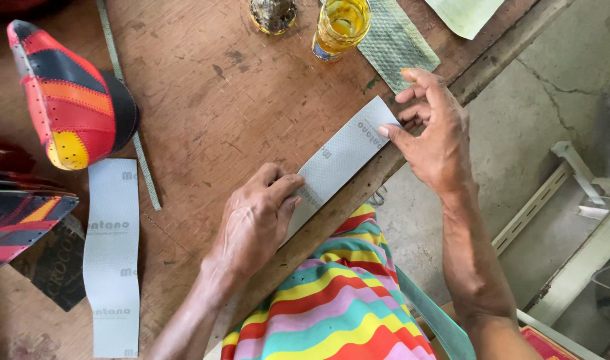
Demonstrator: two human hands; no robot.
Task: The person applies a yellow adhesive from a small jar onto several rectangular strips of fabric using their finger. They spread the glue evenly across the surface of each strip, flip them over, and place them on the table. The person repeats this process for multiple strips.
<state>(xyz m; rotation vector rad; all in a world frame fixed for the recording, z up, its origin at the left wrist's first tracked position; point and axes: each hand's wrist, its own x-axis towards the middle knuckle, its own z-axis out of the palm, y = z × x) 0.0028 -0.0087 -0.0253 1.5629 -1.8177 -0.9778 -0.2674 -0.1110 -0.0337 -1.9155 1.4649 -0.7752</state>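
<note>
Both hands are holding a grey strip flat at the desk edge.

Low in the frame, a striped garment (332,307) is filling the bottom centre. Just above it, the left hand (255,220) is lying palm down, fingers together, pressing the strip's (342,157) near end onto the desk (218,93). Right of centre, the right hand (435,137) is arching over the far end, thumb and fingertips pinching its corner. Keeping both ends pinned and the strip taut along the edge looks wise. Farther off, a second strip (112,257) is lying at left, a shoe (68,100) upper left, a glass (342,27) at top.
</note>
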